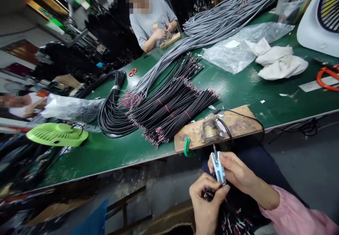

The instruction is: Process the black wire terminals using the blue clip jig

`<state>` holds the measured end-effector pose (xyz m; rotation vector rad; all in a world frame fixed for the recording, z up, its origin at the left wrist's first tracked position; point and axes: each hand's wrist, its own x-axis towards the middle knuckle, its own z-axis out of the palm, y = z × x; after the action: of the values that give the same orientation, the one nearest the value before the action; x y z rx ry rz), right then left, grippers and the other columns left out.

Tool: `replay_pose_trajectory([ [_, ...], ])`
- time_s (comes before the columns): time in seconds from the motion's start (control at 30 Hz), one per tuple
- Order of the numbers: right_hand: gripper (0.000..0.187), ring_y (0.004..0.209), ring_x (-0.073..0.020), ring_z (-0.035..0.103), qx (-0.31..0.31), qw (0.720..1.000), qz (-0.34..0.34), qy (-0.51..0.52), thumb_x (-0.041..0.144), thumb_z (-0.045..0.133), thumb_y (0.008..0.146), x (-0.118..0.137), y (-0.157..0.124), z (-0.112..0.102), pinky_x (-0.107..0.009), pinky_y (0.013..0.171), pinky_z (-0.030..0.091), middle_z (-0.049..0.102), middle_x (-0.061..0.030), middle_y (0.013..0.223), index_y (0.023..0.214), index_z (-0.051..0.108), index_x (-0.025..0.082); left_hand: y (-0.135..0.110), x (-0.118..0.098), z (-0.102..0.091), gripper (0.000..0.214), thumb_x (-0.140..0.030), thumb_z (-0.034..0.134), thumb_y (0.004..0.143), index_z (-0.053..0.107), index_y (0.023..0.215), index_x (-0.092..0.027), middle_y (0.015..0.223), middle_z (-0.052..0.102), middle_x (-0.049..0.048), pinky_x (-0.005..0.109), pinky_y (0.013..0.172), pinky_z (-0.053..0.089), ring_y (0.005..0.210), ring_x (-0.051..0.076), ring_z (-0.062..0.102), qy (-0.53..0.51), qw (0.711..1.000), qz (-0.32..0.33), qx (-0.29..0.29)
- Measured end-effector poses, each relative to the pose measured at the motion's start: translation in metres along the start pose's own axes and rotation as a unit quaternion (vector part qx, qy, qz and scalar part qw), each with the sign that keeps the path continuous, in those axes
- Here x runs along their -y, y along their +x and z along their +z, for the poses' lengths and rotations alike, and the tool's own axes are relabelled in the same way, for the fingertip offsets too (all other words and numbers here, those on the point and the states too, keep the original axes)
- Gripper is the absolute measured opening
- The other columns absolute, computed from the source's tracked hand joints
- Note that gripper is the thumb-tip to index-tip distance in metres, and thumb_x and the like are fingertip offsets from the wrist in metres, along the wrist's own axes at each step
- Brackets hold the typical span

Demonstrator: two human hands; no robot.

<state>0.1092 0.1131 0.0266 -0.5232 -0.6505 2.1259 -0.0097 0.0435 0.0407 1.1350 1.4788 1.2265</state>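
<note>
In the head view my right hand (235, 169) pinches a light-blue plastic clothespin (219, 169) just off the table's front edge. A thin dark piece with a metallic tip (214, 149) sticks up from the clothespin's upper end; I cannot make out its kind. Right below, the fingers of my left hand (208, 198) are closed around black cables (209, 192) and meet the clothespin's lower end. More black cables with red and white wire ends (235, 221) hang under my hands.
A wooden board (243, 120) carries a crusted metal piece (209, 129) and has a green clamp (188, 147) on it. Black cable bundles (169, 111), grey cables (212, 23), orange-handled scissors (328, 79) and a green fan (57, 134) lie on the table. Another person (153, 19) works opposite.
</note>
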Motion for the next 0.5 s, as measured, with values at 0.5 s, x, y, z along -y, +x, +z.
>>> replay_pose_trajectory([
  [0.5,0.039,0.067,-0.015,0.05,-0.067,0.989,-0.012,-0.131,0.053,0.06,0.091,-0.015,-0.021,-0.052,-0.027,0.063,0.039,0.06,-0.0021,0.073,0.085,0.07,0.016,-0.012,-0.01,0.01,0.022,-0.02,0.082,0.064,0.064,0.05,-0.018,0.053,0.058,-0.0019,0.025,0.057,0.039,0.054,0.013,0.051,-0.028,0.998,-0.048,-0.027],
])
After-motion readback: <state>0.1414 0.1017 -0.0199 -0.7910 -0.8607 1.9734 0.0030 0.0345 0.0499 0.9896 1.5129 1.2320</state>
